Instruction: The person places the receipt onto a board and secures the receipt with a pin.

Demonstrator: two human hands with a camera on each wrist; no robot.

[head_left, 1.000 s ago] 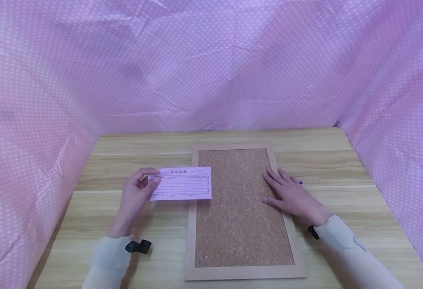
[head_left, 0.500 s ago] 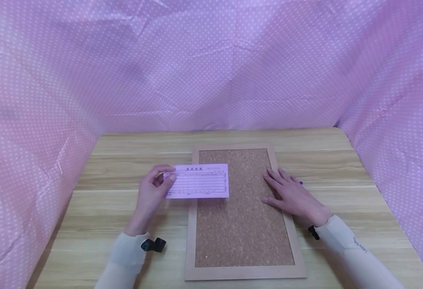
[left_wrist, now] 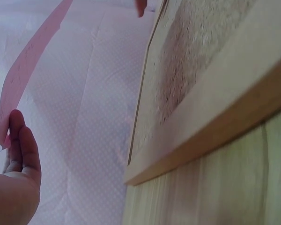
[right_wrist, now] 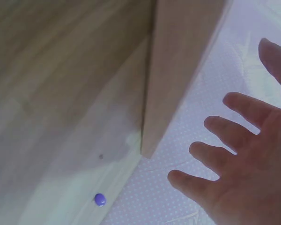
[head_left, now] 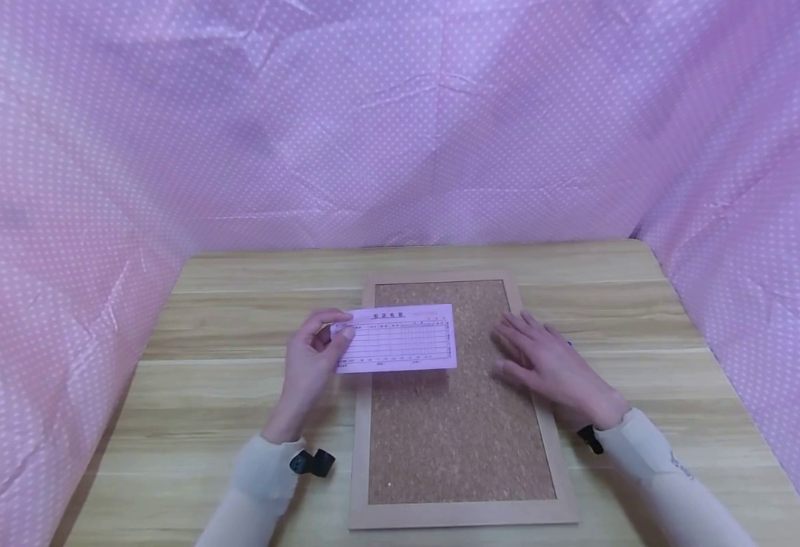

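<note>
Since a second ago, slip carried rightward by left hand, from beside the cork board to over its upper left part; right hand has shifted slightly on the board's right side.

Slip: pink printed form, ruled lines. Held just above the board's top left area, its left end overhanging the frame. Long axis runs left to right across the board; heading line toward the far edge, printed face up. The left wrist view shows it edge-on, lifted off the board.

Left grip: thumb and fingers pinch the slip's left short end, probably so the rest can settle flat on the cork.

Right grip: fingers spread and relaxed, holding nothing, over the board's right frame, likely steadying it.

Small purple pin: on the wooden surface just beside the right hand.

Backdrop: pink dotted cloth.
</note>
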